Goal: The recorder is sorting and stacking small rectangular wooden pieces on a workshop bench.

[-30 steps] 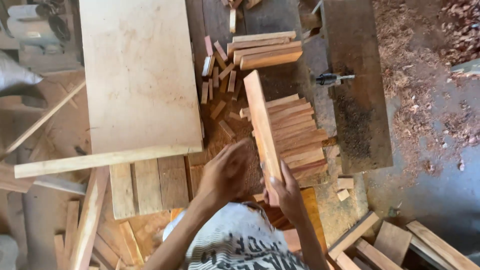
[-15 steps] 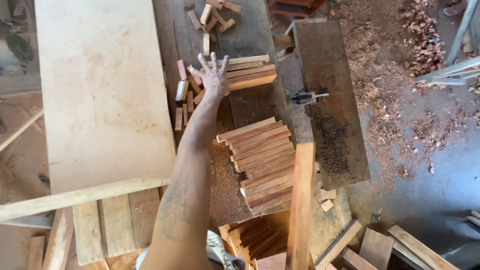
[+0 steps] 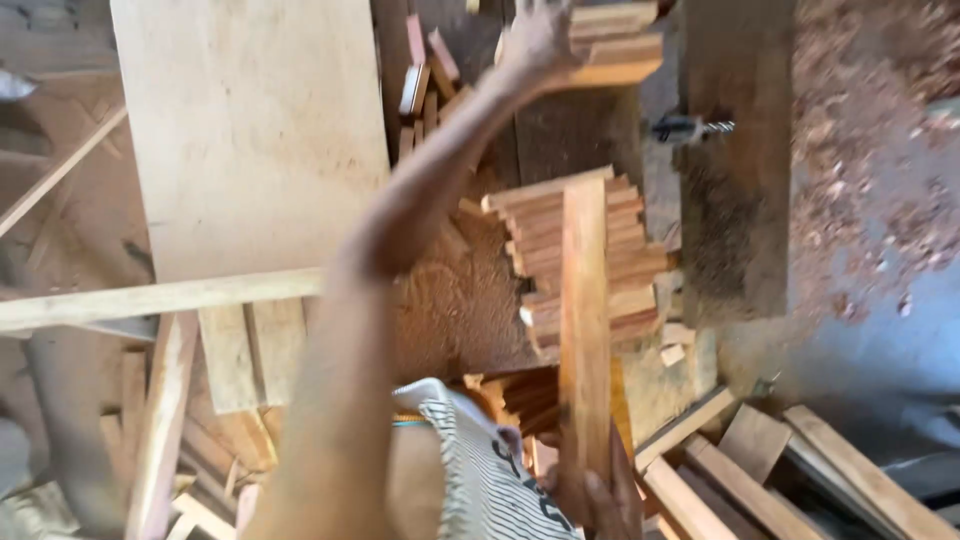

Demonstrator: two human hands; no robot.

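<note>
My left hand is stretched far forward and curls around the left end of a small stack of short wooden slats at the top of the head view; it is blurred. My right hand is low, close to my body, and grips the near end of a long reddish wooden strip. The strip points away from me and lies over a larger pile of short slats on the dusty workbench.
A large pale plywood sheet lies left of my arm, with a long batten across its near edge. A drill bit tool rests by a dark thick plank. Offcuts and sawdust cover the floor.
My left arm has reached further forward, from open fingers over the bench to the far slat stack. The long strip in my right hand has stayed roughly upright in view.
</note>
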